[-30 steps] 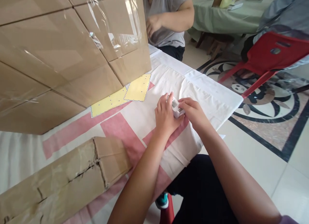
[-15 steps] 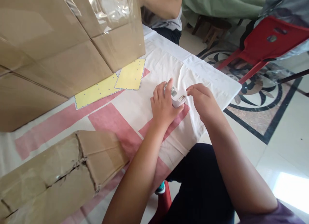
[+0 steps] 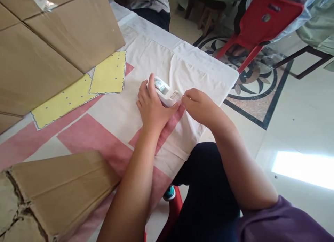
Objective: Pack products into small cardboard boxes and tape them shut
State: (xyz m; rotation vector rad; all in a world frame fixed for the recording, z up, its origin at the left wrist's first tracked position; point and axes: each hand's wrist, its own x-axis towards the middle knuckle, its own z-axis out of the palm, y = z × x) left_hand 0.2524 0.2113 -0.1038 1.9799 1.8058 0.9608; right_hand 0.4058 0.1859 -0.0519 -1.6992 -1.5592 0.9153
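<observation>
My left hand (image 3: 153, 108) is wrapped round a small white tape dispenser (image 3: 165, 90) and holds it down on the white and pink tablecloth (image 3: 135, 57). A green and white label shows on the dispenser's far end. My right hand (image 3: 199, 104) is closed in a pinch at the dispenser's near end, where the tape comes out. What the fingertips hold there is too small to make out.
Large taped cardboard boxes (image 3: 52, 37) stand at the left. A long torn carton (image 3: 57, 190) lies near me. Two yellow dotted cards (image 3: 108, 75) lie by the boxes. Another person (image 3: 148, 5) sits at the table's far end. A red plastic chair (image 3: 263, 16) stands on the patterned floor.
The view has dropped and shifted, so everything sits lower left. My left hand has turned the dispenser so its label end shows. My right hand has come back to the dispenser's end in a pinch.
</observation>
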